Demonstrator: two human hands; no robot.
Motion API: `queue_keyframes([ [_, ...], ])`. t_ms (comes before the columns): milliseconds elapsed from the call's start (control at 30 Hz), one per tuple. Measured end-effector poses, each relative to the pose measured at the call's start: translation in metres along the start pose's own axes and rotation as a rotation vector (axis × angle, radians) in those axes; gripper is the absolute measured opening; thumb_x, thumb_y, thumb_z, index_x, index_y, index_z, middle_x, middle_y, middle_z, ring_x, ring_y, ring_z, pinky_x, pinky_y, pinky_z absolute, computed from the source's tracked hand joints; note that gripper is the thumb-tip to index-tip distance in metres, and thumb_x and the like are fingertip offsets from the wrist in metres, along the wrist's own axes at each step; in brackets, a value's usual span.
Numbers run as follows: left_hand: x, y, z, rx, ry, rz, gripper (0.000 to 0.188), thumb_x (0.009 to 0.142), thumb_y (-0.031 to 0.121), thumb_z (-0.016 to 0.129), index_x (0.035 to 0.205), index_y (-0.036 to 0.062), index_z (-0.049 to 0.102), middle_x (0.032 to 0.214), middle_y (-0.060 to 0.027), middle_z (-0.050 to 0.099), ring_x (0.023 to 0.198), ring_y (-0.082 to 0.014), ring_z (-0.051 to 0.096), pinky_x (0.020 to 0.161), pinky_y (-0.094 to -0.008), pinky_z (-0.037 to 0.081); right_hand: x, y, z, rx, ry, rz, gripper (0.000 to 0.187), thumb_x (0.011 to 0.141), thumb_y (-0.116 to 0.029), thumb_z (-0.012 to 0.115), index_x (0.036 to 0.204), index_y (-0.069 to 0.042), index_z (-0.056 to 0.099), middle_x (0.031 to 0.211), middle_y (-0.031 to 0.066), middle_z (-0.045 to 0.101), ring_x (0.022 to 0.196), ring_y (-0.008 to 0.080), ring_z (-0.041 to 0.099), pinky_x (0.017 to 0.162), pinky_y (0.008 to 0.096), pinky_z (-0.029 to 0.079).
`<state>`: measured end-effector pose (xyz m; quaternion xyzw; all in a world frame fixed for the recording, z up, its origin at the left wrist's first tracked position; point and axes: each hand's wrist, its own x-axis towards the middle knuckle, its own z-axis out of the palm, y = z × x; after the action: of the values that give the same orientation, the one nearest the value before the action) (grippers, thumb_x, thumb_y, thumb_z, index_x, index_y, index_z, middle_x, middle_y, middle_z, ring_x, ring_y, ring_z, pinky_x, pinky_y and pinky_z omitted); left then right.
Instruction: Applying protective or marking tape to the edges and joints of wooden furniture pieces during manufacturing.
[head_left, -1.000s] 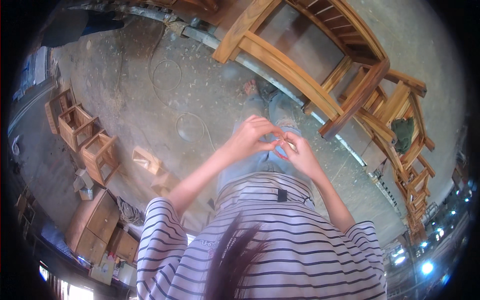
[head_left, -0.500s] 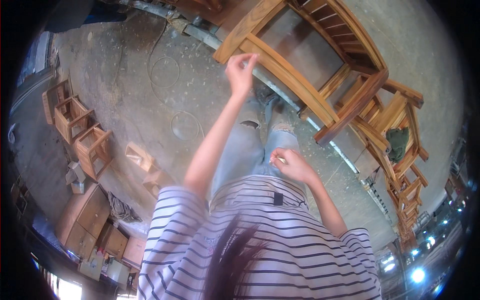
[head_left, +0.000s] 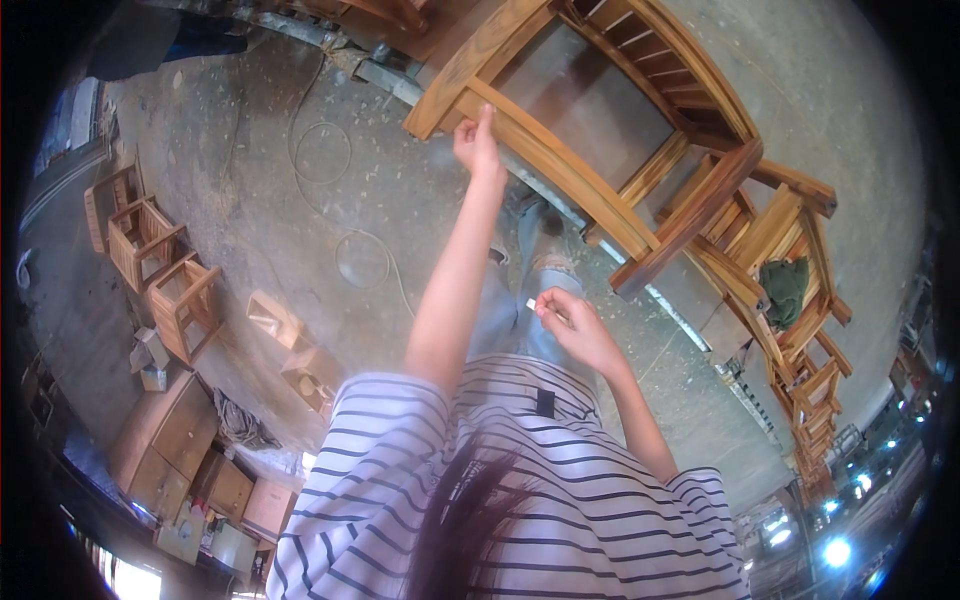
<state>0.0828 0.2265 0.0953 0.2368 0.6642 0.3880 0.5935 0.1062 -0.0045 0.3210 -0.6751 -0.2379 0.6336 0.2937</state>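
Large wooden chair frame (head_left: 695,215): looks heavy and stiff, probably best to take by the thick near rail (head_left: 570,178). At left end of this frame, left hand (head_left: 478,145) with forefinger stretched, other fingers curled; cannot tell about grip. On near side of the frame, right hand (head_left: 572,322) with fingertips closed on small white piece (head_left: 532,304), likely light, to take by its edges.

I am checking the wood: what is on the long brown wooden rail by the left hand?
The left hand overlaps the rail, possibly touching. Wood grain shows along the rest; the part behind the hand is covered.
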Motion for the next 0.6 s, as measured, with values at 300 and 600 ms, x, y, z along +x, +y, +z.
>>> queue_keyframes([
  [300, -0.01, -0.007, 0.018, -0.221, 0.086, 0.018, 0.037, 0.089, 0.027, 0.076, 0.084, 0.013, 0.041, 0.08, 0.0014, 0.053, 0.074, -0.0089, 0.05, 0.066, -0.0241, 0.04, -0.005, 0.0, -0.016, 0.303, 0.063, 0.076, 0.014, 0.099, -0.013, 0.055, 0.106, -0.001, 0.058, 0.089, 0.0053, 0.065, 0.081, 0.012, 0.062, 0.073, 0.0279, 0.05],
  [600, -0.084, 0.028, -0.046, 0.414, -0.726, -0.095, 0.034, 0.087, 0.022, 0.077, 0.113, 0.0061, 0.06, 0.104, -0.0025, 0.065, 0.093, -0.0126, 0.06, 0.079, -0.0282, 0.051, 0.015, 0.007, -0.026, 0.518, 0.255, -0.121, 0.037, 0.095, 0.003, 0.052, 0.13, -0.004, 0.041, 0.111, 0.0119, 0.064, 0.082, 0.0137, 0.062, 0.072, 0.0253, 0.05],
])
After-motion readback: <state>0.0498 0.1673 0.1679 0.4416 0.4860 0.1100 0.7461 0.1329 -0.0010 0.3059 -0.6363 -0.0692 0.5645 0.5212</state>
